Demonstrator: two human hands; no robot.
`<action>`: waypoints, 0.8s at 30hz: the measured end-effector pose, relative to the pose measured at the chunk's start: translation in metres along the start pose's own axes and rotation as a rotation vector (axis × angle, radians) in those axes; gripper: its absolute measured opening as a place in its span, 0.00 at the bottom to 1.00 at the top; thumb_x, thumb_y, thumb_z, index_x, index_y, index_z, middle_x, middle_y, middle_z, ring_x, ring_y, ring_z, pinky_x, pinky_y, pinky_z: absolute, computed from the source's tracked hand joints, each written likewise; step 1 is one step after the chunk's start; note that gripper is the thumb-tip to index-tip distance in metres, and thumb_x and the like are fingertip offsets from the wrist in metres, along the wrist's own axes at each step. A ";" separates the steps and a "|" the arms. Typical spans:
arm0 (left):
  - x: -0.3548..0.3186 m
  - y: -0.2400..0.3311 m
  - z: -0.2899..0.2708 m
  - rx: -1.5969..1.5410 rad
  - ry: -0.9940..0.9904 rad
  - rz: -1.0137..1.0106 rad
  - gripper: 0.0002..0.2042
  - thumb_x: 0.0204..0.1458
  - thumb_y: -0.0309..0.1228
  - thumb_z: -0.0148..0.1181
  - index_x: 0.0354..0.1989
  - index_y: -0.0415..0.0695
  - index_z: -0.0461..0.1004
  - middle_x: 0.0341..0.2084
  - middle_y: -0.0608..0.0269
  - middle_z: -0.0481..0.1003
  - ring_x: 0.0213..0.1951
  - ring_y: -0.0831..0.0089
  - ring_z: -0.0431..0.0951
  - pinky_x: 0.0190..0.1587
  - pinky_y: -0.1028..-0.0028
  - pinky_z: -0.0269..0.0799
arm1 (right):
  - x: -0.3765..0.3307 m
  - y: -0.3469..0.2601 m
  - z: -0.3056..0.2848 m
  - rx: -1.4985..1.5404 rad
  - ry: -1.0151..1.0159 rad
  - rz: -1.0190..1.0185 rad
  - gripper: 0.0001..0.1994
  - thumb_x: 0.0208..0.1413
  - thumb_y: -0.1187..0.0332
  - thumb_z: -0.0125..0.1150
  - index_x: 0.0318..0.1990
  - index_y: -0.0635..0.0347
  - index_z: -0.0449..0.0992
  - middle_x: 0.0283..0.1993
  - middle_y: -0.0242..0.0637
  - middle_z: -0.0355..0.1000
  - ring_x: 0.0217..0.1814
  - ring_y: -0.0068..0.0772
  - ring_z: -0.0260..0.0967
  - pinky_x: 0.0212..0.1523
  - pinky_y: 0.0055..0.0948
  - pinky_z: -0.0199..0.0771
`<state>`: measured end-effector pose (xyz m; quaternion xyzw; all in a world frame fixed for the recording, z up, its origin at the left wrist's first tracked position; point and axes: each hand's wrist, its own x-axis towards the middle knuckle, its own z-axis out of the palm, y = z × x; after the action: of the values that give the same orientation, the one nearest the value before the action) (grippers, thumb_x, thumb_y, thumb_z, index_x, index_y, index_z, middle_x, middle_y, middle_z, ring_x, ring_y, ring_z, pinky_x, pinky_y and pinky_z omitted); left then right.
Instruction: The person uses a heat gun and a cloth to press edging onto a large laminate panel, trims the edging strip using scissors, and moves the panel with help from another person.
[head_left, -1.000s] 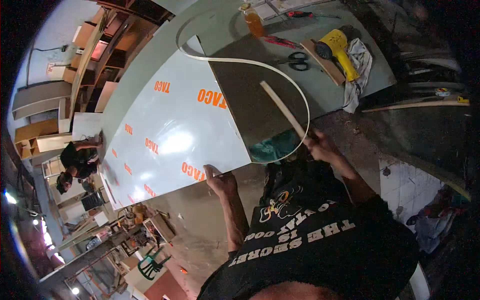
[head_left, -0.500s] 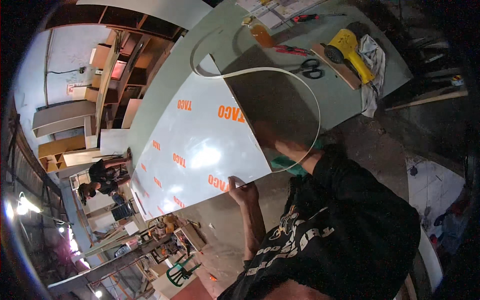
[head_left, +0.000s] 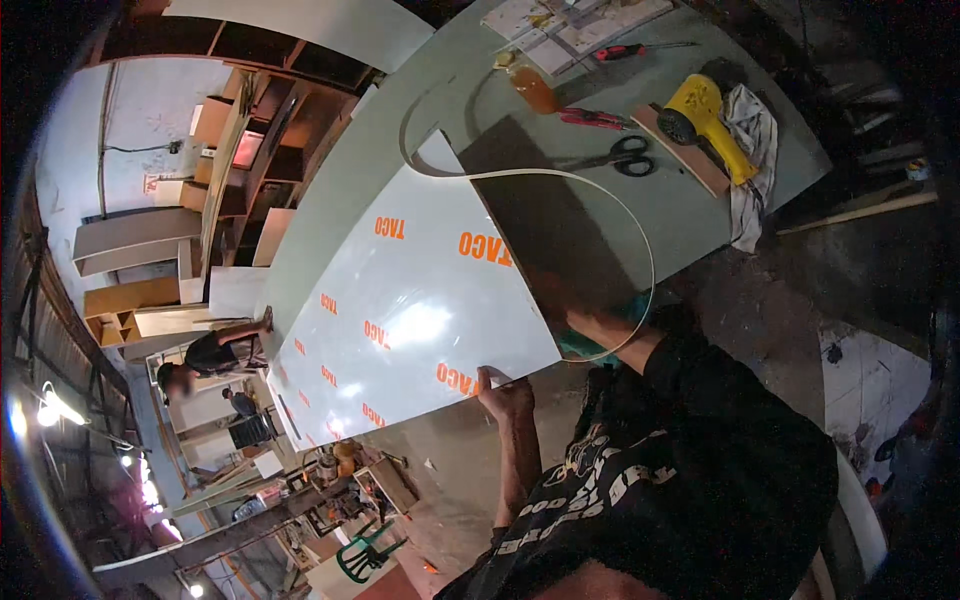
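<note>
Head cam: only view; bench-side work, L forearm up from lower edge, R forearm in from lower R.
L hand [head_left: 507,398]: at near edge of panel, R of its middle; thumb laid on top face, pointing away from body, other fingers curled at/under edge, mostly hidden.
L grip: closed approx. to panel thickness, pinching the edge.
L forearm: near vert. in view, bare below dark sleeve, wrist roughly in line w/ hand.
R hand [head_left: 556,306]: by panel's R edge, in shadow, blurred; fingers not clear.
R grip: can't tell how far open, nor if it has hold of anything.
R forearm: angled up & L, sleeve to mid-forearm; crosses line of strip in view.
Panel [head_left: 400,285]: white, glossy, orange print; lies over bench, near edge toward body, narrow corner away.
Strip [head_left: 545,171]: thin, pale; runs across panel's far corner, loops out R & back to near R corner; other end curls L, beyond panel.
Bench [head_left: 690,222]: grey-green top.
Tools, far R: scissors [head_left: 632,158]; red-handled pliers [head_left: 595,119]; screwdriver [head_left: 622,51]; yellow heat gun [head_left: 715,125] by wood block [head_left: 700,173], rag [head_left: 750,215] beside.
Bottle [head_left: 535,92]: amber contents, tipped in view, near pliers.
Co-worker [head_left: 212,352]: far L end, arm out to bench.
</note>
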<state>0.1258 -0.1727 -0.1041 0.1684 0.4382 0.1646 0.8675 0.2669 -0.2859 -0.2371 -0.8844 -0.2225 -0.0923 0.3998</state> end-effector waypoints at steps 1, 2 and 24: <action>0.000 -0.001 0.001 0.038 -0.036 0.003 0.12 0.59 0.39 0.50 0.42 0.44 0.72 0.39 0.64 0.76 0.43 0.68 0.76 0.49 0.67 0.73 | -0.001 0.000 -0.001 -0.003 -0.004 0.003 0.26 0.59 0.54 0.52 0.58 0.64 0.64 0.49 0.46 0.71 0.46 0.36 0.69 0.48 0.36 0.70; 0.001 -0.002 0.001 0.034 -0.036 0.004 0.12 0.59 0.39 0.50 0.42 0.44 0.72 0.39 0.64 0.76 0.43 0.68 0.76 0.49 0.67 0.73 | -0.003 -0.001 -0.001 -0.009 -0.004 -0.001 0.26 0.59 0.54 0.52 0.58 0.64 0.64 0.49 0.46 0.71 0.46 0.36 0.69 0.49 0.36 0.70; -0.002 0.003 0.003 -0.005 0.013 -0.083 0.10 0.59 0.38 0.51 0.42 0.46 0.73 0.40 0.64 0.76 0.44 0.67 0.75 0.47 0.65 0.73 | -0.024 -0.014 -0.006 -0.036 -0.001 -0.036 0.23 0.59 0.58 0.52 0.56 0.64 0.66 0.51 0.48 0.70 0.51 0.40 0.68 0.53 0.37 0.68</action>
<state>0.1264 -0.1715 -0.1000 0.1466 0.4498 0.1307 0.8713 0.2391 -0.2895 -0.2320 -0.8873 -0.2371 -0.1030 0.3820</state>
